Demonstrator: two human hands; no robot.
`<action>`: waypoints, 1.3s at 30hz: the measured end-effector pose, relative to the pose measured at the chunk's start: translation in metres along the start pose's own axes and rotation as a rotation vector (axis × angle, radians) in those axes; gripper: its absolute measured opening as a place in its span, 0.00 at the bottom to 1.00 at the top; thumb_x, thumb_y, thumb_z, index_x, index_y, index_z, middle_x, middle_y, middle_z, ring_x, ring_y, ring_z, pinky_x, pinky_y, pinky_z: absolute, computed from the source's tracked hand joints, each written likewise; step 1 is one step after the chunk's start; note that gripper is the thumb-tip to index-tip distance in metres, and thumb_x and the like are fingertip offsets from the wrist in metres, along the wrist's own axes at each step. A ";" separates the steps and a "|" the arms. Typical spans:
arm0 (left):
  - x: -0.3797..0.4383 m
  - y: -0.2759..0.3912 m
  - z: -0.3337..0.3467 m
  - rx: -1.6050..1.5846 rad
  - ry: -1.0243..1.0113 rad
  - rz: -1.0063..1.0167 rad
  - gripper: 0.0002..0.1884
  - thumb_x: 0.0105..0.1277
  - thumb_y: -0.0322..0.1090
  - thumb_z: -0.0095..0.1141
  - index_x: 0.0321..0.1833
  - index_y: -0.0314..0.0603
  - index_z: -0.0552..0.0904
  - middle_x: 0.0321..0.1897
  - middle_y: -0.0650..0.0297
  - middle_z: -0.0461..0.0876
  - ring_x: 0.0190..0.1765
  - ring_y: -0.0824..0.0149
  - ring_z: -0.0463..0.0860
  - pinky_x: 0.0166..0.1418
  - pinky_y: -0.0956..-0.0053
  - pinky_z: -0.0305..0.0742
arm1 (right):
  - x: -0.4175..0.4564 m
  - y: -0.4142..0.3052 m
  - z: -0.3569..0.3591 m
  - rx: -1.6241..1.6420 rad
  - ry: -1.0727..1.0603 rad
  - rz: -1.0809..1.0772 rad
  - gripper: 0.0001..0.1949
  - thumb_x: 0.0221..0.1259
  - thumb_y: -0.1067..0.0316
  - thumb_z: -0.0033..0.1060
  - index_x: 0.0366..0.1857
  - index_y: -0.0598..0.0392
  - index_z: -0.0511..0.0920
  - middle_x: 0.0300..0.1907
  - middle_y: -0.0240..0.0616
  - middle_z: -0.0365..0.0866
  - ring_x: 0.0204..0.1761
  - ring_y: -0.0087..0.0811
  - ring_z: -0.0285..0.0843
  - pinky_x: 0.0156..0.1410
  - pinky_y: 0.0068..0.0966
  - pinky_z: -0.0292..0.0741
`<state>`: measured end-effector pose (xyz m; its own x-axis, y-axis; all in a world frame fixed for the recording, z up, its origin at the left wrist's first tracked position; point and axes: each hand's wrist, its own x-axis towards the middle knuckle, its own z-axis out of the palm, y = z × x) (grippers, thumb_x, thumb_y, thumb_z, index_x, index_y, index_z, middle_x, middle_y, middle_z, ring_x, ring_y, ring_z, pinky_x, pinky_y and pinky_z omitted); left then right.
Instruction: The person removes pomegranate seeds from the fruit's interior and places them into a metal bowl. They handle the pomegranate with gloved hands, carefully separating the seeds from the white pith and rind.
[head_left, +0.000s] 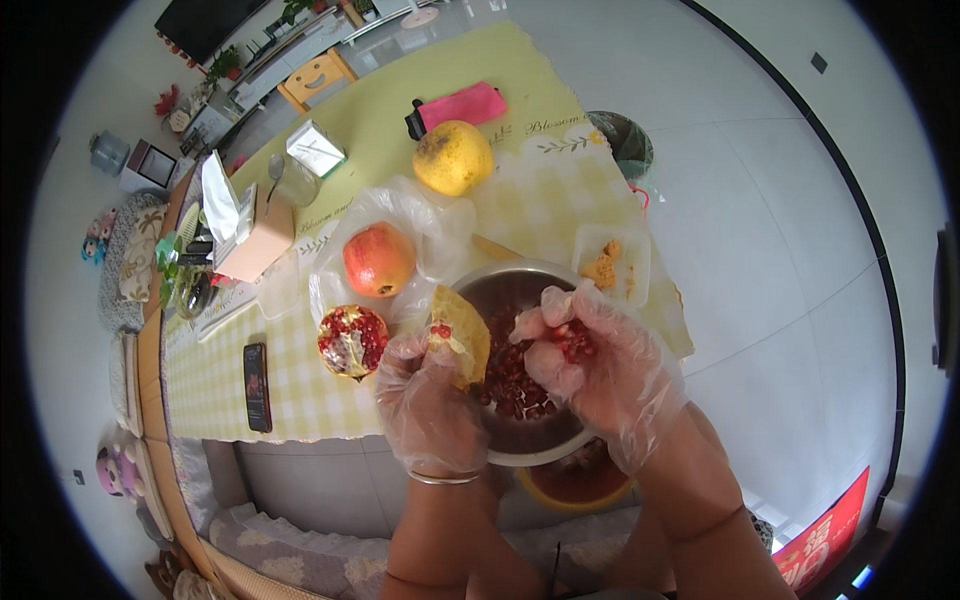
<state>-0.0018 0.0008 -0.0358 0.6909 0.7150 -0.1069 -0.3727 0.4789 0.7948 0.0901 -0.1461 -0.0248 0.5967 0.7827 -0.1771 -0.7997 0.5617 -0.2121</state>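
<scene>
Both hands wear clear plastic gloves. My left hand (433, 405) grips a piece of yellow pomegranate rind (466, 337) with a few red seeds on it, over the left rim of a metal bowl (517, 448). Loose pomegranate seeds (517, 382) lie in the bowl. Above its right side, my right hand (607, 367) is curled around a cluster of red seeds (574, 341). An opened pomegranate (352, 341) rests left of my left hand, its seeds showing. Behind it a whole red pomegranate (379, 259) sits on a clear plastic bag (442, 225).
A yellow fruit (453, 158), a pink pouch (463, 106), a tissue box (259, 232), a glass jar with a spoon (298, 184) and a phone (256, 387) are on the table. Right of the bowl is a plastic tray (637, 255); below it, a yellow-rimmed basin (577, 504).
</scene>
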 end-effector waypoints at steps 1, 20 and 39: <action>0.000 0.000 0.000 0.002 -0.001 -0.001 0.09 0.66 0.23 0.63 0.48 0.36 0.82 0.48 0.55 0.86 0.51 0.58 0.86 0.61 0.61 0.82 | 0.000 -0.001 -0.002 0.019 0.005 -0.001 0.13 0.75 0.55 0.60 0.40 0.55 0.77 0.44 0.42 0.80 0.37 0.29 0.76 0.34 0.17 0.72; 0.012 -0.002 0.001 -0.034 0.016 0.055 0.09 0.64 0.21 0.61 0.45 0.37 0.81 0.45 0.56 0.85 0.48 0.60 0.85 0.58 0.64 0.82 | 0.000 0.003 -0.007 0.362 0.019 0.035 0.22 0.81 0.49 0.48 0.49 0.63 0.74 0.62 0.55 0.77 0.57 0.45 0.81 0.62 0.41 0.85; 0.010 0.001 0.004 -0.031 0.016 0.021 0.08 0.61 0.22 0.66 0.42 0.37 0.82 0.41 0.56 0.86 0.45 0.62 0.86 0.56 0.65 0.83 | 0.007 0.020 -0.006 0.739 -0.356 0.155 0.14 0.79 0.56 0.54 0.50 0.56 0.75 0.62 0.44 0.75 0.68 0.42 0.74 0.54 0.33 0.82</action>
<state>0.0075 0.0066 -0.0337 0.6728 0.7330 -0.1005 -0.4058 0.4792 0.7783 0.0784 -0.1311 -0.0363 0.5185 0.8340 0.1885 -0.7829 0.3745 0.4968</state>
